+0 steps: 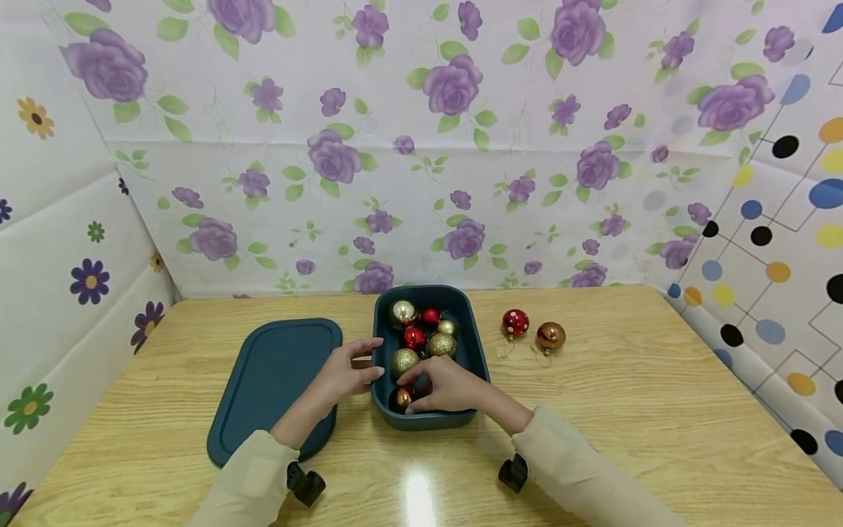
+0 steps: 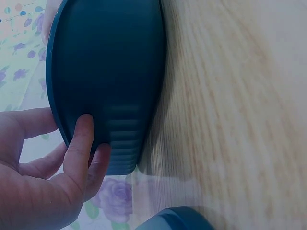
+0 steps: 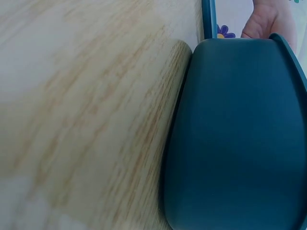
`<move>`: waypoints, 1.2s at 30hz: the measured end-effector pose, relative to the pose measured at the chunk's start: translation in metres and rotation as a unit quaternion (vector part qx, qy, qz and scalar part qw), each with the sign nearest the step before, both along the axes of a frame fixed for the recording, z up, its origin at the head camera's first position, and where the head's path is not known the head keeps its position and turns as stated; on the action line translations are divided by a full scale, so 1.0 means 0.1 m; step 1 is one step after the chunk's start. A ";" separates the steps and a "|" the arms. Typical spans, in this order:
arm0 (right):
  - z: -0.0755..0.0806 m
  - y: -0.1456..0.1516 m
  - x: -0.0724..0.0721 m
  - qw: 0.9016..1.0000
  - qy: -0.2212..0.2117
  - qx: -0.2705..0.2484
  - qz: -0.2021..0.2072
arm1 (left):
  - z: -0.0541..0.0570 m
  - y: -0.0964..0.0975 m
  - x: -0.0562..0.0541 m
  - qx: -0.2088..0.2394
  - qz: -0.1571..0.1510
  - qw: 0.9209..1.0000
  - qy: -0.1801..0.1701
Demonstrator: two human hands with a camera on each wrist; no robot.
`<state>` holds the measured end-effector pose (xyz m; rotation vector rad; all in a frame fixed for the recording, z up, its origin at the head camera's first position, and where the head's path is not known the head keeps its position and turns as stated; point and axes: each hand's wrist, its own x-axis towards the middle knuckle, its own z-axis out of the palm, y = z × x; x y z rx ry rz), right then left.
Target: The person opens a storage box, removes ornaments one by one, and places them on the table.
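A dark teal box on the table holds several Christmas balls. Among them are a glittery gold ball, a shiny red ball and a pale gold ball. My right hand reaches over the near right side into the box, thumb and index finger on either side of a copper Christmas ball in the near left corner. A darker ball is partly hidden beneath that hand. At the box's left wall my left hand rests with fingers spread; in the left wrist view its fingertips touch the outer wall.
The teal lid lies flat to the left of the box, under the left forearm. On the right, a red ball with white dots and a brown ball lie on the wooden table. Flowered cloth hangs behind.
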<state>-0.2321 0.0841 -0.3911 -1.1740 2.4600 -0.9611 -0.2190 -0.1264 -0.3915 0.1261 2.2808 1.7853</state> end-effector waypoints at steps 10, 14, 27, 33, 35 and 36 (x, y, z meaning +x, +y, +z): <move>0.00 0.00 0.01 1.000 -0.008 -0.003 -0.005 | 0.01 0.00 0.00 0.000 0.001 1.000 0.001; 0.02 0.01 0.01 1.000 -0.005 -0.004 -0.003 | 0.01 0.01 0.00 -0.003 0.001 1.000 0.000; 0.20 0.28 -0.07 0.998 0.010 -0.033 -0.049 | 0.01 0.00 0.01 0.005 0.003 1.000 -0.004; 0.32 0.53 -0.12 0.994 -0.014 -0.056 -0.098 | 0.02 0.00 0.01 0.003 0.004 1.000 -0.004; 0.37 0.63 -0.13 0.991 -0.020 -0.067 -0.115 | 0.02 0.00 0.02 0.003 0.003 1.000 -0.004; 0.39 0.67 -0.14 0.990 -0.021 -0.074 -0.120 | 0.02 0.00 0.02 0.003 0.003 1.000 -0.004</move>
